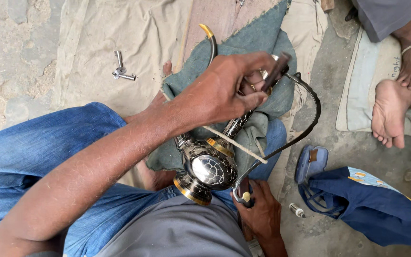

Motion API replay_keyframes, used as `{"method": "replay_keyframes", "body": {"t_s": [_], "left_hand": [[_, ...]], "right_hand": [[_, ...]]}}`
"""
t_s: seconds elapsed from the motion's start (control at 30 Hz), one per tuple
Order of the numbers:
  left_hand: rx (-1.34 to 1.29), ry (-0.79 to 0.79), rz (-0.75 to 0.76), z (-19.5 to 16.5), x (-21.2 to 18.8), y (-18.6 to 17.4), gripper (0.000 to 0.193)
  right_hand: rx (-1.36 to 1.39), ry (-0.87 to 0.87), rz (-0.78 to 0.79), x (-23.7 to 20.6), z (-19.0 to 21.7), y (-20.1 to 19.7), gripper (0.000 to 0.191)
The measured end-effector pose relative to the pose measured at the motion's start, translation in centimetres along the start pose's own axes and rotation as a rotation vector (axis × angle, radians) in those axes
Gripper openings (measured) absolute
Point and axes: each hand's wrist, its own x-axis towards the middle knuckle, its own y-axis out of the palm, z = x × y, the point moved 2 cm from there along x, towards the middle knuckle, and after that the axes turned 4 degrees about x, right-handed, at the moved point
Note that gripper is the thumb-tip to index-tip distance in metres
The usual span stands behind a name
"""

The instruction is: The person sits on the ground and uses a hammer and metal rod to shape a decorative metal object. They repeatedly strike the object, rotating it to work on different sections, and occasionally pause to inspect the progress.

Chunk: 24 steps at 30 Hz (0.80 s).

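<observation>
No packages, labels, signs or screens in view, only handwritten marks on the pale cloth mat (372,81) at right, too small to read.

The ground (5,57) was seen to be rough, sandy concrete, pale and pitted at the upper left and darker grey at the right. A large beige cloth (120,38) was spread over it, creased and dusty, and a small metal fitting (121,71) was left lying on it. A reddish wooden board (215,19) was laid across the top of the scene. At the right, a pale mat (362,90) was placed on the concrete, and a dark blue bag (376,209) lay crumpled near a blue sandal (310,162). Everything was lit by soft, even daylight, without hard shadows.
</observation>
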Motion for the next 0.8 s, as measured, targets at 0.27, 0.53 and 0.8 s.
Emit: {"method": "replay_keyframes", "body": {"t_s": [0.27, 0.53, 0.8], "left_hand": [[0.193, 0.166, 0.1, -0.2, 2.6, 0.9, 0.056], [0.256, 0.129, 0.189, 0.2, 4.1, 2.1, 0.058], [0.375, 0.202, 0.132, 0.1, 4.1, 3.1, 0.054]], "right_hand": [[1.122, 0.619, 0.004, 2.0, -6.5, -1.3, 0.032], [1.508, 0.046, -0.31, 4.3, -5.5, -6.5, 0.057], [1.232, 0.044, -0.267, 8.1, -4.1, -10.4, 0.045]]}}
